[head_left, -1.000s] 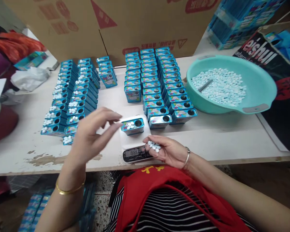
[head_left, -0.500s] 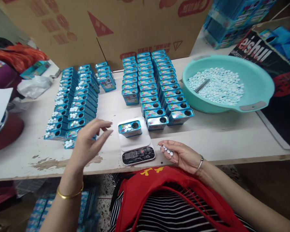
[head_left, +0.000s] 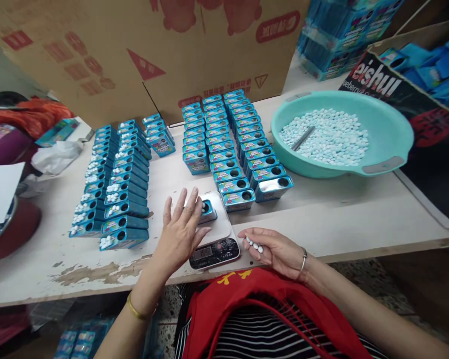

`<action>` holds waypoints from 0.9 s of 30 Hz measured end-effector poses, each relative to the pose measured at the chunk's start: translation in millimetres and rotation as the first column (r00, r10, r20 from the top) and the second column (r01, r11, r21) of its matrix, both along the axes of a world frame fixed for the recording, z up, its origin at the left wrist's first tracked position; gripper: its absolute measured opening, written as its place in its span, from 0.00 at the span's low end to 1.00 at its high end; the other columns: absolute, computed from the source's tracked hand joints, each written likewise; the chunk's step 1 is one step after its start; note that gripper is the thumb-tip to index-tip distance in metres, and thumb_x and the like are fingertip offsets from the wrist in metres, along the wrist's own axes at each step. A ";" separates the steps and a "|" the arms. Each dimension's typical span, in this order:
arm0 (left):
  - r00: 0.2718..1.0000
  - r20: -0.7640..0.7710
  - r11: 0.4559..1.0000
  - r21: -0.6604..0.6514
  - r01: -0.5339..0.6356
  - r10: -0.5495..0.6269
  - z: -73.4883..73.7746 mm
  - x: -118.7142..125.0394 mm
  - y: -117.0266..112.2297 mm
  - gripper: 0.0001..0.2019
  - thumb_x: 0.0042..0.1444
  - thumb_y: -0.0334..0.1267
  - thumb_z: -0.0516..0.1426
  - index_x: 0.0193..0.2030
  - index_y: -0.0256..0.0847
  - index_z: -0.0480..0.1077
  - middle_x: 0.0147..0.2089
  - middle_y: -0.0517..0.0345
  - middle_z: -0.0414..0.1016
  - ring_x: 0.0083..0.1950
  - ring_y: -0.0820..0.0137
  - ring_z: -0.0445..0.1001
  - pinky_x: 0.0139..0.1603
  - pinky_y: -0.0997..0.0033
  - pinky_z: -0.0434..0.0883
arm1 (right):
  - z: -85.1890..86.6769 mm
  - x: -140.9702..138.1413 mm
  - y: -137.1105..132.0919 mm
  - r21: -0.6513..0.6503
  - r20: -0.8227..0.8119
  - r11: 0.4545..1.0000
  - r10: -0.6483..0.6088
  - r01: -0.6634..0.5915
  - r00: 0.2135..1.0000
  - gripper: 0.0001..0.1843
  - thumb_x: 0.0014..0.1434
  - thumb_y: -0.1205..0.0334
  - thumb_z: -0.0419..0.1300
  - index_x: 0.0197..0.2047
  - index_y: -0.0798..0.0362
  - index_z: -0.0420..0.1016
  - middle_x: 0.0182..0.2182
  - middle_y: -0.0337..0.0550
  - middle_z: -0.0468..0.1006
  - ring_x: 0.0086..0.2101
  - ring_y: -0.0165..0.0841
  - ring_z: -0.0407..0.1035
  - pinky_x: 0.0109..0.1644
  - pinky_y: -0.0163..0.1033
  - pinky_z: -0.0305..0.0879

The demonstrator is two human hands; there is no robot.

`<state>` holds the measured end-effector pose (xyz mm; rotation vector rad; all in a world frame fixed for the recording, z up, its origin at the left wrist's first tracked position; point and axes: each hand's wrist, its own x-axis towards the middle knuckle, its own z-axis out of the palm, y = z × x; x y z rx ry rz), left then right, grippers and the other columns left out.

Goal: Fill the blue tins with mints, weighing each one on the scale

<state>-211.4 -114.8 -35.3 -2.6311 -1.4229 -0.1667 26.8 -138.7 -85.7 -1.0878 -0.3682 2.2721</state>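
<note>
My left hand (head_left: pixel 182 232), fingers spread, is over a blue candy tin (head_left: pixel 208 211) that stands on a small white kitchen scale (head_left: pixel 220 227). The hand hides most of the tin; whether it touches the tin I cannot tell. The scale's display (head_left: pixel 202 253) is lit, its digits blurred. To the right of the scale, my right hand (head_left: pixel 271 249) is curled palm up, closed around several white candies (head_left: pixel 255 245). Rows of blue tins with round holes (head_left: pixel 228 174) stand behind the scale. More tins, many with white candies on their tops (head_left: pixel 114 209), stand at the left.
A turquoise basin (head_left: pixel 391 129) of white candies, with a grey stick (head_left: pixel 304 138) in it, sits at the right. Behind the tins rises a large cardboard box (head_left: pixel 108 55). An open carton of blue tins (head_left: pixel 400 94) is far right. A red bowl (head_left: pixel 25 224) stands far left.
My left hand has moved right, from beside the scale to over the tin on it, with its fingers spreading. My right hand keeps its candies. The camera view has shifted slightly.
</note>
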 end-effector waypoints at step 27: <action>0.855 0.170 0.852 0.112 -0.511 0.491 -19.1 -75.5 224.3 0.19 0.59 0.46 0.50 0.54 0.40 0.60 0.55 0.42 0.63 0.56 0.55 0.61 0.52 0.55 0.58 | -28.2 -4.1 5.7 -0.076 -0.003 0.997 -0.010 0.010 1.000 0.14 0.45 0.54 0.68 0.32 0.56 0.77 0.24 0.37 0.68 0.15 0.16 0.51 0.16 0.28 0.34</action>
